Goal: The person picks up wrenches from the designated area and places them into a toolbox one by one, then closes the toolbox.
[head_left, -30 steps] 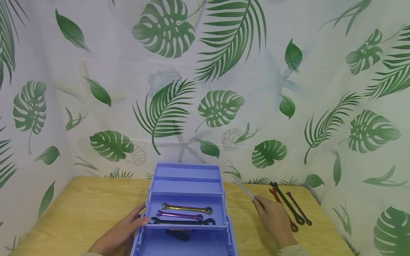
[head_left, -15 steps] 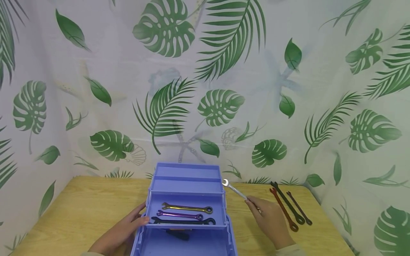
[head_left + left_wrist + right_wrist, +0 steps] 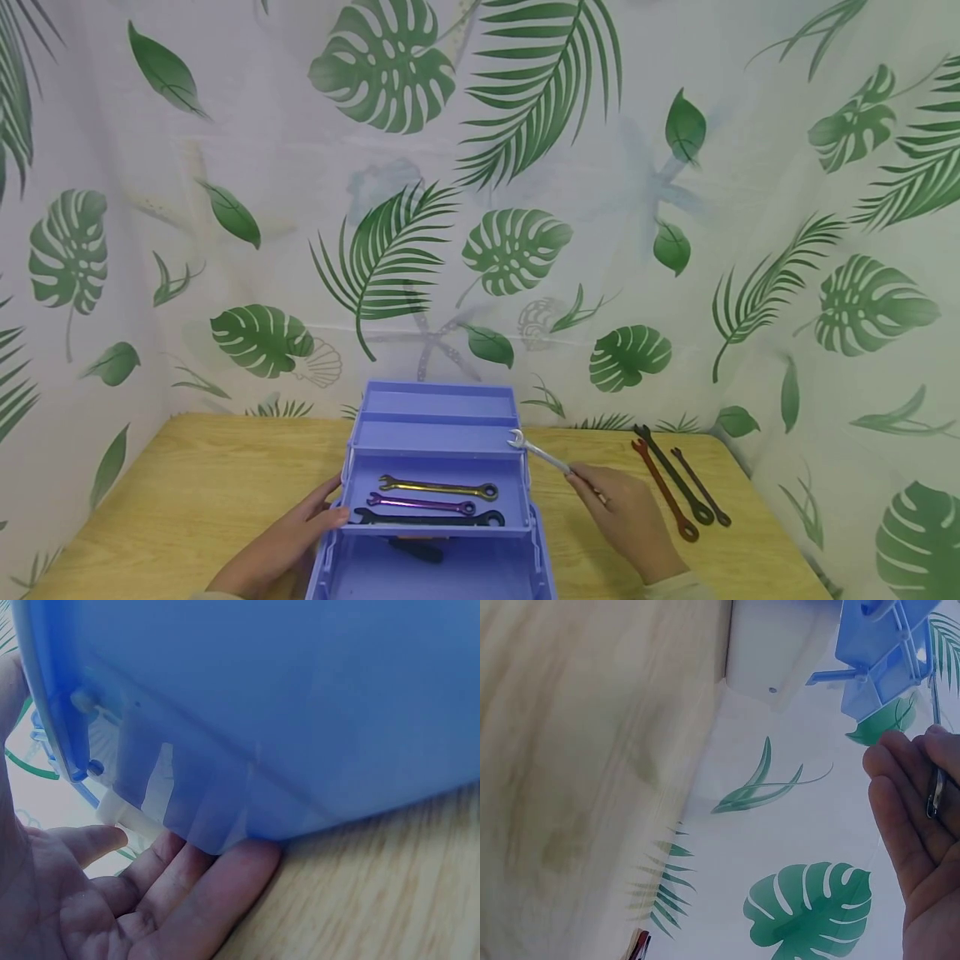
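In the head view my right hand pinches a silver combination wrench, its open end pointing left over the right edge of a blue toolbox. The right wrist view shows the wrench's other end against my palm. My left hand rests on the toolbox's left side, thumb at the tray's front corner; in the left wrist view its fingers touch the outer wall. A gold wrench, a purple wrench and a black wrench lie in the raised tray.
A red wrench, a dark green wrench and a smaller dark wrench lie on the wooden table at the right. A dark-handled thing sits in the toolbox's lower compartment. Behind hangs a leaf-printed curtain.
My right hand has moved left with the silver wrench, bringing its open end from beside the toolbox to over its right edge. My left hand has stayed in place.
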